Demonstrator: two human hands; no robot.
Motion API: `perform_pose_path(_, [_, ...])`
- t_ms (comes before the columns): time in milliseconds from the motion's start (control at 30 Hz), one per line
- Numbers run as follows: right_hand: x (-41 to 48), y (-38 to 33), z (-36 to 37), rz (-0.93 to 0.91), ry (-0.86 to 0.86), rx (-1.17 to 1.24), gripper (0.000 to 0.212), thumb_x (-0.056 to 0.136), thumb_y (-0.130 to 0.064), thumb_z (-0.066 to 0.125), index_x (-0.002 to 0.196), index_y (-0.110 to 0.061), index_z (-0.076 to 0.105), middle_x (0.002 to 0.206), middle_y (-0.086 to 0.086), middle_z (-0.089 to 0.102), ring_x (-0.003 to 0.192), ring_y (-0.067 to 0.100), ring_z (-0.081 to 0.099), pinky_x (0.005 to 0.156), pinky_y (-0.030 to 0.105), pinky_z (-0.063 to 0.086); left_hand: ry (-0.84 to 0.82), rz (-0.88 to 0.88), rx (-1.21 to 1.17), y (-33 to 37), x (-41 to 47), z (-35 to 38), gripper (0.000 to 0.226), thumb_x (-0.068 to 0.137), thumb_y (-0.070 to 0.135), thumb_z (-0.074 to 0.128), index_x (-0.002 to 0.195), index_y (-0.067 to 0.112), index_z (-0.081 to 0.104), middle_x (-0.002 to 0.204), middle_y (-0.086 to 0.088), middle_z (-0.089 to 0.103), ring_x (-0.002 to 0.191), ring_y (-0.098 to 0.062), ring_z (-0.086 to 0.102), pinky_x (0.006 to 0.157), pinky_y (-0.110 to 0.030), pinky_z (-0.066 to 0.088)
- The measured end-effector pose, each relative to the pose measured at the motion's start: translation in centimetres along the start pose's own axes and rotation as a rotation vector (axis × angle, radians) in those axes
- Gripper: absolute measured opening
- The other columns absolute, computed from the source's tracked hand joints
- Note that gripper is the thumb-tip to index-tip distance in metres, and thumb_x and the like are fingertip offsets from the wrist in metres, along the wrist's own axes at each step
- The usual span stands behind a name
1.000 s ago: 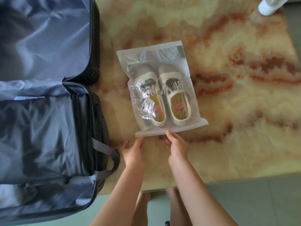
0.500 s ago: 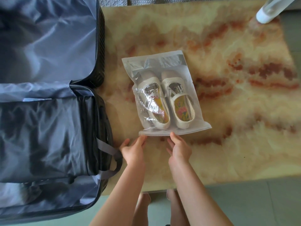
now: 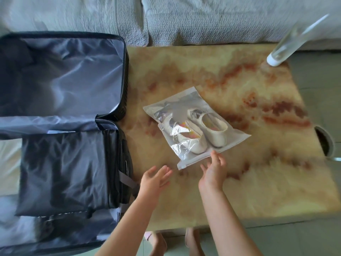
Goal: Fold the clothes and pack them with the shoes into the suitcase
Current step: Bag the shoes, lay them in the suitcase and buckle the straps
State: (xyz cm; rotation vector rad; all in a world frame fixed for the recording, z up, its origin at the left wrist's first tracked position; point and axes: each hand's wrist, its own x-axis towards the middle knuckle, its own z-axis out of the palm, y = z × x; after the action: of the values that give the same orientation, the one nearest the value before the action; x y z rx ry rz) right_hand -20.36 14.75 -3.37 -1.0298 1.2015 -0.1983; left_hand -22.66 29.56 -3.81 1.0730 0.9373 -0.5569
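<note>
A low table [image 3: 249, 182] with a glossy stone-patterned top, cream veined with rust-orange, stands against a grey sofa [image 3: 184, 19] with textured cushions. A clear bottle [image 3: 285, 48] stands on a white end at the table's far right corner. Pale grey-green floor tiles [image 3: 295, 237] show along the near and right sides, under soft, even light.

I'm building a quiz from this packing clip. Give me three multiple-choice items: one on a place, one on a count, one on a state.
1. Relative to the suitcase, the bag lies: A inside it; B on the table to its right; C under it.
2. The bag holds how many shoes: A one; B three; C two.
3. The suitcase is: A open; B zipped shut; C upright.
B: the bag rests on the table. C: a white pair shows through the plastic. A: its lining lies exposed.
</note>
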Motion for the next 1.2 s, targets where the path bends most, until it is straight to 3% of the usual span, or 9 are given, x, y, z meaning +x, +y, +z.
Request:
perform_pose_path(233, [-3.2, -5.9, 2.8, -0.238, -0.165, -0.150, 0.012, 0.093, -0.016, 0.058, 0.082, -0.016, 0.053, 0.090, -0.002, 0.061, 0.095, 0.018, 0.056, 0.084, 0.032, 0.045, -0.035, 0.054, 0.023, 5.4, -3.7, 0.2, 0.047, 0.096, 0.012, 0.055, 0.138, 0.000, 0.038, 0.107, -0.014, 0.066, 0.093, -0.022, 0.067, 0.090, -0.041, 0.051])
perform_pose_path(433, [-6.6, -11.6, 5.0, -0.158, -0.362, -0.257, 0.010, 0.093, -0.012, 0.053, 0.083, -0.012, 0.051, 0.098, 0.011, 0.056, 0.092, 0.020, 0.057, 0.070, 0.035, 0.053, -0.067, 0.085, 0.075, 9.3, -8.6, -0.5, 0.036, 0.098, 0.017, 0.050, 0.132, 0.005, 0.044, 0.105, -0.010, 0.067, 0.095, -0.019, 0.065, 0.079, -0.037, 0.051])
perform_pose_path(600, [-11.8, -16.2, 5.2, -0.157, -0.486, -0.387, 0.011, 0.092, -0.011, 0.052, 0.081, -0.011, 0.050, 0.092, 0.013, 0.059, 0.089, 0.023, 0.059, 0.064, 0.035, 0.052, -0.056, 0.096, 0.086, 11.6, -13.7, -1.6, 0.010, 0.099, 0.019, 0.048, 0.098, 0.012, 0.056, 0.098, -0.007, 0.068, 0.095, -0.019, 0.064, 0.075, -0.035, 0.050])
perform_pose_path(700, [-15.6, -19.6, 5.3, -0.197, -0.607, -0.398, 0.014, 0.093, -0.011, 0.051, 0.081, -0.011, 0.044, 0.087, 0.011, 0.062, 0.081, 0.021, 0.061, 0.059, 0.030, 0.050, -0.055, 0.138, 0.085, 13.1, -16.8, -2.6, 0.014, 0.098, 0.016, 0.049, 0.085, 0.016, 0.057, 0.088, -0.004, 0.064, 0.086, -0.020, 0.061, 0.085, -0.039, 0.046])
perform_pose_path(767, [-18.1, -22.2, 5.4, -0.225, -0.688, -0.409, 0.013, 0.093, -0.010, 0.051, 0.082, -0.011, 0.044, 0.082, 0.010, 0.064, 0.073, 0.022, 0.062, 0.057, 0.030, 0.050, -0.061, 0.169, 0.099, 14.1, -18.2, -3.3, 0.021, 0.097, 0.016, 0.050, 0.076, 0.016, 0.054, 0.081, -0.003, 0.056, 0.075, -0.017, 0.054, 0.072, -0.034, 0.043])
perform_pose_path(833, [-20.5, -24.5, 5.5, -0.233, -0.769, -0.363, 0.018, 0.092, -0.008, 0.053, 0.077, -0.013, 0.045, 0.076, 0.009, 0.063, 0.067, 0.022, 0.060, 0.055, 0.029, 0.047, -0.063, 0.184, 0.105, 14.9, -19.4, -4.0, 0.014, 0.098, 0.021, 0.049, 0.094, 0.012, 0.059, 0.097, -0.009, 0.059, 0.090, -0.022, 0.058, 0.078, -0.034, 0.043])
perform_pose_path(933, [-23.6, -27.5, 5.4, -0.264, -0.877, -0.338, 0.021, 0.090, -0.008, 0.056, 0.072, -0.016, 0.049, 0.071, 0.006, 0.060, 0.063, 0.017, 0.057, 0.059, 0.031, 0.040, 0.011, 0.181, 0.072, 16.3, -19.8, -5.2, 0.047, 0.098, 0.036, 0.049, 0.137, 0.011, 0.043, 0.135, -0.014, 0.049, 0.126, -0.031, 0.045, 0.102, -0.042, 0.035])
perform_pose_path(1067, [-27.5, -30.5, 5.3, -0.329, -1.019, -0.381, 0.014, 0.079, -0.024, 0.069, 0.076, -0.017, 0.057, 0.072, 0.002, 0.062, 0.068, 0.015, 0.057, 0.069, 0.031, 0.039, -0.015, 0.183, -0.001, 18.8, -21.5, -6.5, 0.048, 0.082, 0.061, 0.056, 0.112, 0.025, 0.046, 0.088, -0.003, 0.049, 0.088, -0.022, 0.050, 0.080, -0.036, 0.040])
perform_pose_path(1200, [-30.0, -31.9, 6.0, -0.310, -1.131, -0.389, 0.022, 0.068, -0.028, 0.074, 0.081, -0.016, 0.061, 0.074, 0.001, 0.059, 0.069, 0.016, 0.056, 0.066, 0.029, 0.039, -0.121, 0.056, -0.042, 18.8, -21.7, -7.1, 0.079, 0.091, 0.063, 0.039, 0.149, 0.011, 0.024, 0.149, -0.017, 0.035, 0.136, -0.033, 0.035, 0.110, -0.045, 0.025])
